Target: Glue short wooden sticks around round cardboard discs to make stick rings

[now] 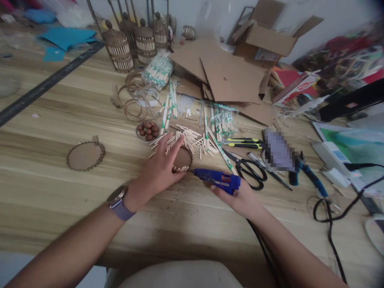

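Note:
My right hand [240, 198] is closed round a blue hot glue gun [214, 178], whose nozzle points left. The nozzle tip is at the near edge of a round brown cardboard disc [182, 159], where a few short sticks [181, 169] stand along the rim. My left hand [157, 166] lies at the disc's left side with thumb and fingers spread; the thumb is by the near rim, and the hand covers the left part of the disc. Just beyond the fingers, short cut wooden sticks [192, 138] lie in a loose pile.
A second disc with a dark rim [85, 156] lies left. Brown beads fill a small bowl [148, 131]. Scissors [252, 170], a yellow-black cutter [244, 143] and pliers [312, 176] lie right. Behind are cardboard sheets [234, 76] and stick lanterns [120, 50]. A black cord [330, 232] trails right.

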The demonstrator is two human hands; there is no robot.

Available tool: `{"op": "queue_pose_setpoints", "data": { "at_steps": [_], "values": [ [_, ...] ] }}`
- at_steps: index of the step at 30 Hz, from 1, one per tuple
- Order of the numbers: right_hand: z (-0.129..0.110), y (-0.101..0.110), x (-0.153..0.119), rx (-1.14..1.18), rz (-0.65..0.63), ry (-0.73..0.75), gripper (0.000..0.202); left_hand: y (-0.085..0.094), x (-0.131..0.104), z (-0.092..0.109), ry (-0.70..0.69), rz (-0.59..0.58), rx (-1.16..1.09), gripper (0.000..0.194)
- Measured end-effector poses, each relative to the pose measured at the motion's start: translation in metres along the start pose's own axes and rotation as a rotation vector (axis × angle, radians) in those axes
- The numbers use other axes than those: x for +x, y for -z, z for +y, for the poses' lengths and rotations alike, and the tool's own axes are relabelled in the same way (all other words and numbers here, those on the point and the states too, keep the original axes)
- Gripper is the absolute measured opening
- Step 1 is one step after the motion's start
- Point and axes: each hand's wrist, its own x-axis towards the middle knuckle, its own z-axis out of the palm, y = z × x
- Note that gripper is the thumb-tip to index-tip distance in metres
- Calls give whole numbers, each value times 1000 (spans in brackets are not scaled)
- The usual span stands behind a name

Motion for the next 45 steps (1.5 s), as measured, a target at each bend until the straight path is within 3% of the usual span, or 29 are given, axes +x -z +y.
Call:
{"op": "queue_pose_setpoints", "data": {
  "at_steps": [21,45],
  "values": [
    [-4,-3,2,-61,-11,-45,26,1,0,-1,-10,-7,0,109],
    [-7,-6,-1,-185,65,35,21,1,0,-2,-27,-12,-6,108]
  ]
}}
